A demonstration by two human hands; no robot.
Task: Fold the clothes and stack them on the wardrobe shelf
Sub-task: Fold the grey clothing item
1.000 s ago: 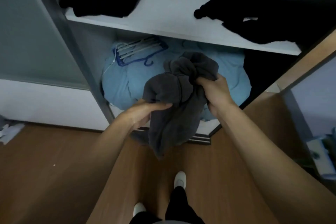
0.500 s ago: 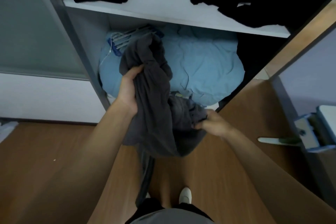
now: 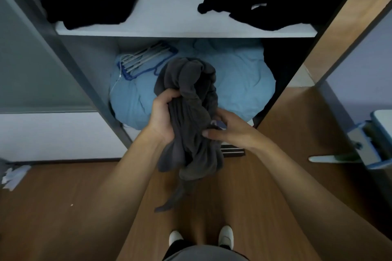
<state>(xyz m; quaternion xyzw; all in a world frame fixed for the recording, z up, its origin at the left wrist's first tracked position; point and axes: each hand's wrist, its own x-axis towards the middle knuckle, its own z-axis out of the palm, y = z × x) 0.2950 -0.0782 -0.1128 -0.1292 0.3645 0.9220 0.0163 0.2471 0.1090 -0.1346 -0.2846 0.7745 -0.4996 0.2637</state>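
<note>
Left hand [image 3: 162, 116] lowered beside right hand [image 3: 232, 131], both gripping crumpled dark grey garment [image 3: 188, 91], end dangling

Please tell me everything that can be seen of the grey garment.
The grey garment is dark grey, soft-looking cloth, crumpled into a bunch and not yet folded. The left hand grips its middle from the left; the right hand pinches it lower on the right. One narrow end hangs down over the wooden floor. Its top shows against the blue bedding.
</note>
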